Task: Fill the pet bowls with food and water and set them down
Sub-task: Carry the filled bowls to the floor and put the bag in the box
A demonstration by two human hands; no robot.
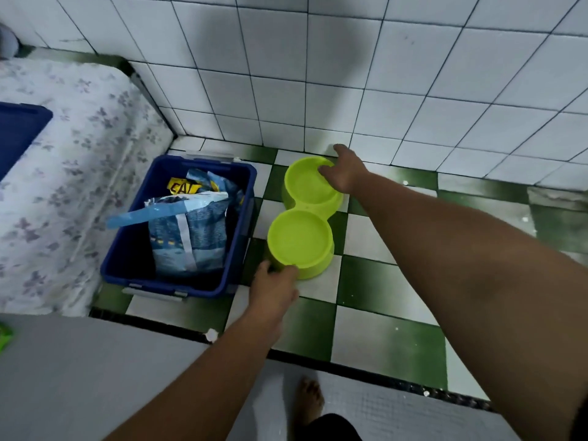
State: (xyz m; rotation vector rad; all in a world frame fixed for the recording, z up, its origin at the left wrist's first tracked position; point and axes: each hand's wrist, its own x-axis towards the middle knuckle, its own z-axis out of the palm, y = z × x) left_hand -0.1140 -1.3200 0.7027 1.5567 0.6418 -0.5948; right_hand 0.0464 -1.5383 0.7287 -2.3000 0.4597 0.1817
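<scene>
The double bowl (304,218) (lime green, two round wells joined in the middle) sits on the green-and-white checkered floor (375,329), right up near the white tiled wall (350,74). Both wells look empty, no kibble that shows, and whether there's any water in them can't be told.

The left hand (275,288) is on the near end, fingers curled around the rim of the closer well. The right hand (345,171) reaches across to the far end, fingers hooked over the rim of the farther well with the thumb sticking up toward the wall. So both hands are closed on the same bowl, one at each end. It seems to be resting flat on the tiles, though that's hard to say for sure.

Just beside the bowl on the left is a blue bin (178,227), lid off, with a blue food bag (191,230) standing in it, top torn open and crumpled. Further left is a floral mattress (70,173) with a blue lid (19,132) lying on it. A bare foot (310,402) shows at the bottom edge, on a grey mat (95,377).
</scene>
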